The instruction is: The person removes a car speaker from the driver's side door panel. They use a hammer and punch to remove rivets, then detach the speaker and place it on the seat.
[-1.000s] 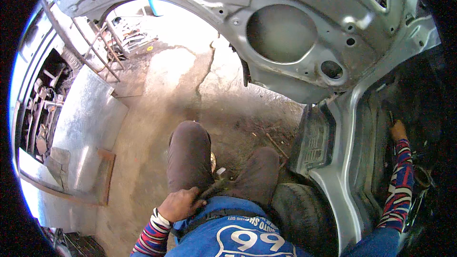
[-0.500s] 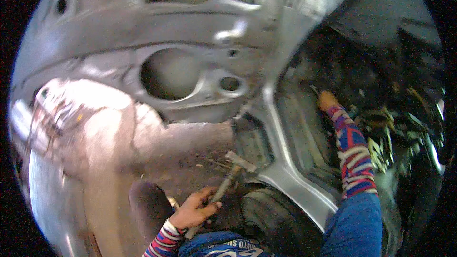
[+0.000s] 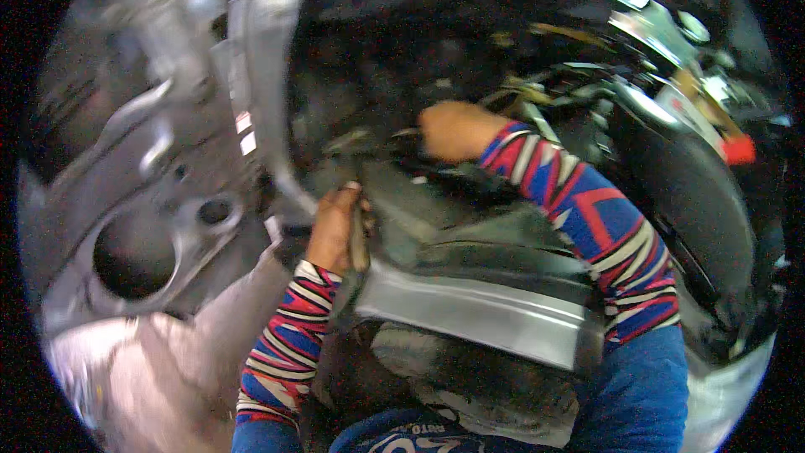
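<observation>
My left hand [image 3: 334, 231] is closed around the handle of a hammer [image 3: 359, 243], held upright beside the car's door opening. The hammer's head is blurred against the dark interior. Farther in and to the right, my right hand [image 3: 459, 132] reaches over the sill into the car, its fingers curled in and smeared by motion. A thin, light-coloured tip shows beside that fist, but what it belongs to is too blurred to name. Below both hands runs the silver door sill [image 3: 478, 306], with the dark floor of the car [image 3: 402, 210] behind it.
An opened door panel [image 3: 63, 285] with a large round hole stands at the left. The door pillar [image 3: 264, 109] rises between it and the interior. Loose wiring and parts [image 3: 537, 101] fill the far right, near a dark curved panel [image 3: 696, 193]. A red piece [image 3: 738, 150] lies there.
My view has swung right toward the car's interior. My left hand has brought the hammer from low by my lap up to the door opening. My right hand remains inside the car.
</observation>
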{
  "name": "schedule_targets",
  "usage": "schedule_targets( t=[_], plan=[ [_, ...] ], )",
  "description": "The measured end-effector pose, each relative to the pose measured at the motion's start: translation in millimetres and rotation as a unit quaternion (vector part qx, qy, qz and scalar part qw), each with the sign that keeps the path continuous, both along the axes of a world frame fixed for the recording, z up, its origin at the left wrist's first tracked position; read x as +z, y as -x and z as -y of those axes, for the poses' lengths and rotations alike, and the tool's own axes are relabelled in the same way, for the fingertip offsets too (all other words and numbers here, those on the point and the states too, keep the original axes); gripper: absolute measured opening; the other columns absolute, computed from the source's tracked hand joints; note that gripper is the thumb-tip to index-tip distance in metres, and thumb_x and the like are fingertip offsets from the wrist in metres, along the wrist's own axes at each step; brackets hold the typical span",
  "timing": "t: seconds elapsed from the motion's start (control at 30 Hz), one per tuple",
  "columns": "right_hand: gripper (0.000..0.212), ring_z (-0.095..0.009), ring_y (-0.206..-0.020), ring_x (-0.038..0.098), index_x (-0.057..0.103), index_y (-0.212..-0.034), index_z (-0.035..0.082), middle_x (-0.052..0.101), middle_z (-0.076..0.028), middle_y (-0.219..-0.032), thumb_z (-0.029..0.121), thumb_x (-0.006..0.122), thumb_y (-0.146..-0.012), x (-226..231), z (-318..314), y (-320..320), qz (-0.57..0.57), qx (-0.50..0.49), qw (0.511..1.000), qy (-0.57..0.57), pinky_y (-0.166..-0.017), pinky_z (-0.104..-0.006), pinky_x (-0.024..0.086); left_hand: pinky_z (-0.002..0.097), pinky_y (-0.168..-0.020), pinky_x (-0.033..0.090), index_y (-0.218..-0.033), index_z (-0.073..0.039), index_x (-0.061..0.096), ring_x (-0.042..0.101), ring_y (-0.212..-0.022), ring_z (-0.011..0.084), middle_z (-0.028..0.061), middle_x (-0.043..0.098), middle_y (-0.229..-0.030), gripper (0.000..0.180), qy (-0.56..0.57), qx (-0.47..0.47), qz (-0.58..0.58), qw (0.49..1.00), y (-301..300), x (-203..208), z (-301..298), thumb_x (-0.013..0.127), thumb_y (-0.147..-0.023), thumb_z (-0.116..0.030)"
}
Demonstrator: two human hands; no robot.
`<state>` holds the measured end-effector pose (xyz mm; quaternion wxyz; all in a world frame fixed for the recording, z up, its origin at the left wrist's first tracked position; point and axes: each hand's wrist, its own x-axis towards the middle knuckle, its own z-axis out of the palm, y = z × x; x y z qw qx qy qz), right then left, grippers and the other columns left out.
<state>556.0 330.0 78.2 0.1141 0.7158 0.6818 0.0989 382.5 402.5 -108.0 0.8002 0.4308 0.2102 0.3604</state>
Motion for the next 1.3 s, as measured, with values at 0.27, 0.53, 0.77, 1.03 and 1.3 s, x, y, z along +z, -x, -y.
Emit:
schedule_targets(
  t=[0.27,0.53,0.77,1.03,1.3],
  plan=[
    [0.018,-0.036,-0.076,0.071,0.070,-0.087,0.002,0.070,-0.020,-0.079,0.012,0.063,-0.074,46,133,63,0.060,0.047,0.984,-0.164,-0.065,-0.0454,0.058,0.0336,-0.050,0.050,-0.126,-0.004,0.050,0.060,-0.067,0.0186,0.0086,0.062,-0.088,0.051,-0.226,-0.007,-0.117,0.967,-75,-25,-32,0.069,-0.092,-0.036],
    [0.027,-0.038,-0.090,0.066,0.067,-0.114,0.007,0.069,-0.019,-0.094,0.016,0.064,-0.089,170,252,23,0.247,-0.035,0.922,-0.296,-0.077,-0.0475,0.052,0.0420,-0.079,0.055,-0.130,0.004,0.050,0.066,-0.091,0.0335,0.0201,0.065,-0.111,0.055,-0.244,0.098,-0.203,0.943,-77,-36,-32,0.062,-0.097,-0.038],
    [0.039,-0.019,-0.103,0.063,0.058,-0.130,0.000,0.066,-0.015,-0.115,0.011,0.066,-0.093,172,299,-77,0.021,-0.302,0.902,-0.310,-0.087,-0.0329,0.051,0.0484,-0.099,0.045,-0.139,0.004,0.041,0.058,-0.113,0.0470,0.0304,0.060,-0.122,0.057,-0.386,0.200,-0.239,0.868,-64,-48,-11,0.057,-0.097,-0.032],
    [0.048,-0.024,-0.131,0.047,0.045,-0.144,0.005,0.049,-0.011,-0.143,0.014,0.057,-0.098,141,357,-138,-0.054,-0.285,0.869,-0.401,-0.113,-0.0368,0.035,0.0574,-0.073,0.049,-0.131,0.005,0.047,0.064,-0.084,0.0502,0.0343,0.064,-0.085,0.055,-0.338,0.157,-0.246,0.895,-62,-47,7,0.051,-0.099,-0.040],
    [0.041,-0.027,-0.123,0.053,0.051,-0.136,-0.004,0.055,-0.019,-0.135,0.012,0.058,-0.098,108,388,-140,-0.221,-0.345,0.789,-0.458,-0.106,-0.0373,0.040,0.0524,-0.082,0.049,-0.113,-0.003,0.063,0.064,-0.087,0.0469,0.0251,0.067,-0.091,0.040,-0.291,0.048,-0.283,0.913,14,-13,12,0.040,-0.103,-0.035]
  ],
)
